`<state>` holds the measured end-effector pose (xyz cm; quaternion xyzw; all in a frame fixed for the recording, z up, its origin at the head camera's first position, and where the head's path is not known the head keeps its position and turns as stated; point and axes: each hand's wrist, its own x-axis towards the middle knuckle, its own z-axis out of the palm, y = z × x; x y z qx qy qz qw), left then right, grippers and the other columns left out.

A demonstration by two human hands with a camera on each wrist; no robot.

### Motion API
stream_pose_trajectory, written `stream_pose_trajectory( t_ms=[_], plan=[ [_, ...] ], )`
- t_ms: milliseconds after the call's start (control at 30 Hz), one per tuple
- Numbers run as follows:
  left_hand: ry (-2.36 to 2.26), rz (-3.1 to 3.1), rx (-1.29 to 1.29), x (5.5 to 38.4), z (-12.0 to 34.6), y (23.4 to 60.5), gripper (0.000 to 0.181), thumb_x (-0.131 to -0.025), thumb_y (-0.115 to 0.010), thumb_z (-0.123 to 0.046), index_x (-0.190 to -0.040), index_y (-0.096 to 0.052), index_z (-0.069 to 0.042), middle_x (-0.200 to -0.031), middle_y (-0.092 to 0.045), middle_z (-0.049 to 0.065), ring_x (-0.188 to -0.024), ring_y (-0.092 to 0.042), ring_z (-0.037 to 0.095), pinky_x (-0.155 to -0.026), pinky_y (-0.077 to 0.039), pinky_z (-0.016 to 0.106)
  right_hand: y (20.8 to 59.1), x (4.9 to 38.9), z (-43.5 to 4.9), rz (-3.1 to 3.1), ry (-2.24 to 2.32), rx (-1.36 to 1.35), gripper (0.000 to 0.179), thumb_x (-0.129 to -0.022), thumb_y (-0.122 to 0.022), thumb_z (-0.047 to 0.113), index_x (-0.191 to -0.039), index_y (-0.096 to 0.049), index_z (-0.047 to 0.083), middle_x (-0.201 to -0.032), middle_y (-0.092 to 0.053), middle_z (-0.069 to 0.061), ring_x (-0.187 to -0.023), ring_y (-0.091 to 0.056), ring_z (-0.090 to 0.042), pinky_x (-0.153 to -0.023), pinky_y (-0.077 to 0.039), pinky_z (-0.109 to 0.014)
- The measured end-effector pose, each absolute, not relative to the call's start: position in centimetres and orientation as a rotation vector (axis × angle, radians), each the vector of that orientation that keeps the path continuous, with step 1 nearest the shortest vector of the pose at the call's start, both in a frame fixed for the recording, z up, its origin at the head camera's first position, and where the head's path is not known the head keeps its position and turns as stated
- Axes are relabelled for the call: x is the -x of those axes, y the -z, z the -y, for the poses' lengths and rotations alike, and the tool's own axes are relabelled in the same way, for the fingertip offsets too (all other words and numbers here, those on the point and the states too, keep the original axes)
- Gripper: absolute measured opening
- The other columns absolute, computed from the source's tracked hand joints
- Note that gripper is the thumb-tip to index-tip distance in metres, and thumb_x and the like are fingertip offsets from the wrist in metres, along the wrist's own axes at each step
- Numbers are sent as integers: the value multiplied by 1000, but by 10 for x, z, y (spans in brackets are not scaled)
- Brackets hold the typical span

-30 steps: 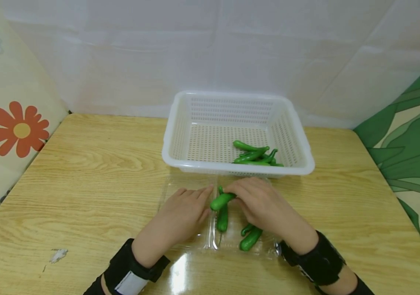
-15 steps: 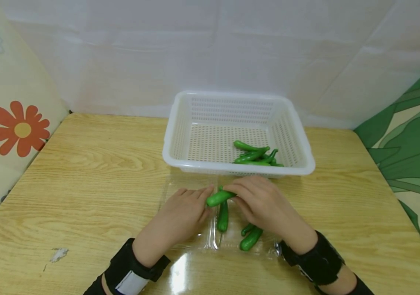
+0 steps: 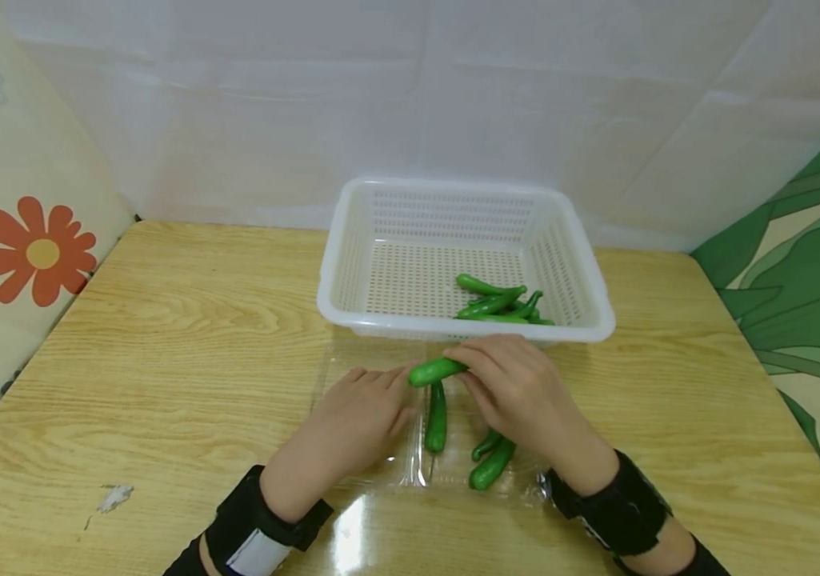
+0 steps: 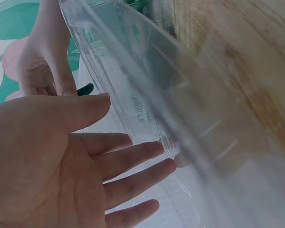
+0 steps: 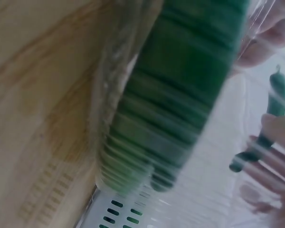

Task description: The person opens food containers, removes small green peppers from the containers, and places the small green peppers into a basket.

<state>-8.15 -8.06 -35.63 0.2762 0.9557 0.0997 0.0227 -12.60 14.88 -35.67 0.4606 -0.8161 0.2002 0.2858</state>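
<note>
My right hand (image 3: pixel 518 392) pinches a green chili pepper (image 3: pixel 435 371) by its thinner part, its thick end pointing left. Beneath is a clear plastic clamshell box (image 3: pixel 413 468), spread open on the table. One chili pepper (image 3: pixel 436 420) lies lengthwise along the box's fold. Two more peppers (image 3: pixel 492 466) are in its right half, partly under my right hand. My left hand (image 3: pixel 359 416) rests over the left half with fingers extended. The left wrist view shows those straight fingers (image 4: pixel 133 185) at the clear plastic, with nothing gripped.
Behind the box stands a white perforated basket (image 3: pixel 417 323), with several green peppers (image 3: pixel 496 301) heaped at its front right. The wooden table (image 3: pixel 201 336) extends to both sides. A white sheet (image 3: pixel 273 120) hangs behind.
The right hand has shifted slightly up and away with the pepper, which tilted and swung left before lifting. The left hand stays in place.
</note>
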Motion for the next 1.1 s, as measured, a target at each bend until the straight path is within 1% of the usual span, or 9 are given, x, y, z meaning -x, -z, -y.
stream_pose_trajectory(
  t_ms=[100, 267, 433, 633, 867, 1100],
  plan=[
    [-291, -2942, -847, 81, 80, 356, 53, -104, -51, -36, -144, -48, -1, -141, -55, 12, -124, -56, 29, -109, -41, 45, 357, 127, -148, 2168, -546, -1215, 24, -94, -62, 14, -113, -69, 1, -105, -69, -11, -95, -66, -27, -86, -55, -43],
    [-264, -2942, -873, 81, 79, 356, 52, -104, -51, -35, -141, -50, 1, -138, -57, 13, -122, -58, 29, -108, -42, 44, 358, 128, -148, 2148, -554, -1198, 28, -103, -53, 22, -112, -69, 1, -105, -69, -11, -95, -66, -28, -85, -55, -43],
    [-258, -2949, -876, 81, 79, 357, 52, -103, -52, -35, -141, -50, 1, -138, -57, 13, -122, -58, 29, -107, -42, 44, 358, 128, -148, 2151, -548, -1195, 32, -105, -49, 25, -112, -69, 1, -105, -69, -10, -94, -66, -27, -85, -55, -43],
    [-274, -2957, -877, 81, 80, 357, 51, -103, -52, -35, -140, -51, 0, -138, -58, 13, -121, -58, 29, -107, -42, 45, 358, 129, -148, 2157, -546, -1197, 30, -104, -51, 24, -112, -69, 1, -105, -69, -10, -95, -66, -27, -85, -55, -43],
    [-279, -2941, -865, 81, 80, 357, 53, -103, -52, -35, -144, -48, -1, -140, -56, 13, -123, -57, 30, -108, -41, 46, 360, 130, -149, 2148, -557, -1192, 29, -103, -53, 23, -113, -69, 0, -106, -69, -10, -95, -66, -27, -85, -55, -42],
    [-283, -2929, -844, 81, 79, 356, 56, -103, -51, -38, -147, -45, -3, -143, -54, 12, -126, -55, 30, -110, -39, 49, 358, 132, -149, 2084, -573, -1151, 25, -95, -59, 16, -111, -69, 0, -103, -70, -11, -92, -67, -29, -82, -55, -45]
  ],
)
